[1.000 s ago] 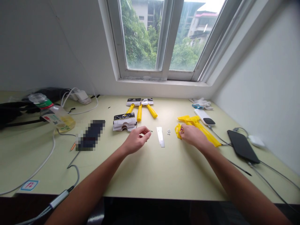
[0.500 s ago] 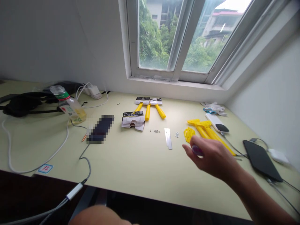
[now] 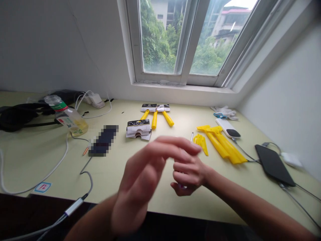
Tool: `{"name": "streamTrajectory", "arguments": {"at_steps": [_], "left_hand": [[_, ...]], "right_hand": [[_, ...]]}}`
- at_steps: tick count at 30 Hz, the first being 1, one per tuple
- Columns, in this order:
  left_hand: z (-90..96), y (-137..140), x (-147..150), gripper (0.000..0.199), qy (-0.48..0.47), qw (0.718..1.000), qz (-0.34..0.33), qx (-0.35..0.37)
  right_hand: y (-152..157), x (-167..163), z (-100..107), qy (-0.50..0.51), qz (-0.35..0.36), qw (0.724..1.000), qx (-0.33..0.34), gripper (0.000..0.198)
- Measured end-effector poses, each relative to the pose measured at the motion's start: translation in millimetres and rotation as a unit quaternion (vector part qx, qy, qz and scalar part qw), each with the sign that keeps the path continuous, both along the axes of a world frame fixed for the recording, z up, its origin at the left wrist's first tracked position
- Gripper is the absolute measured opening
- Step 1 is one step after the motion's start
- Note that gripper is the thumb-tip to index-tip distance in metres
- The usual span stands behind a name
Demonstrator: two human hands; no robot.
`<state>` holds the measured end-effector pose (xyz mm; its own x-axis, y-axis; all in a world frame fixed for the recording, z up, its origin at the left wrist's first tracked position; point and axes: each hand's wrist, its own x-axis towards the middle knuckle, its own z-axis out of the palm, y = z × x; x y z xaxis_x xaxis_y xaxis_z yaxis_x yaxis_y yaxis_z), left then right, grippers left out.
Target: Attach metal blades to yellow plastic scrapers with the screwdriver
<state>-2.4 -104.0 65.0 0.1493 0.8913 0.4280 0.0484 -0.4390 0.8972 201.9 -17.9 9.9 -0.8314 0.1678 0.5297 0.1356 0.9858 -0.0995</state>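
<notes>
Though the head view blurred it, I logged the left hand (image 3: 150,174) half bent, its hold untellable; the right hand (image 3: 188,172) curled round a purple item (image 3: 182,186), near yellow pieces (image 3: 200,144). Judged step: two-handed handling; next move needed a settled grip.
</notes>
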Motion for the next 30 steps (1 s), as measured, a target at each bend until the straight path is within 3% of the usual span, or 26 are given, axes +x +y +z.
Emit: {"name": "streamTrajectory", "arguments": {"at_steps": [3,6,8,11,16,21,27,30], "left_hand": [[1.8,71.3,19.5,0.036,0.004,1.0,0.024,0.005],[-13.9,127.8,22.6,0.027,0.13,0.988,0.071,-0.036],[-26.7,154.8,25.2,0.027,0.242,0.962,0.112,-0.061],[-40.5,183.9,39.8,0.033,0.402,0.904,0.107,-0.1],[-52.3,222.5,75.6,0.051,0.457,0.867,0.131,-0.15],[-66.3,251.0,86.8,0.045,0.47,0.852,0.135,-0.184],[-80.7,258.8,74.8,0.039,0.422,0.881,0.141,-0.159],[-79.3,252.4,69.0,0.04,0.37,0.909,0.14,-0.13]], "right_hand": [[-1.7,5.9,-16.3,0.025,0.048,0.996,0.068,0.025],[-1.9,19.0,-29.7,0.018,0.037,0.996,0.081,0.02],[-1.3,27.3,-34.3,-0.006,0.026,0.998,0.065,0.017],[-2.2,34.6,-36.2,-0.053,0.028,0.997,0.04,0.013],[-5.4,36.0,-41.6,-0.098,0.034,0.995,0.013,0.013],[-1.9,34.5,-48.7,-0.107,0.06,0.992,0.007,0.024],[-11.9,38.5,-38.1,-0.077,0.049,0.995,-0.034,0.023],[-11.1,44.5,-19.6,-0.038,-0.016,0.997,-0.07,0.017]]}}
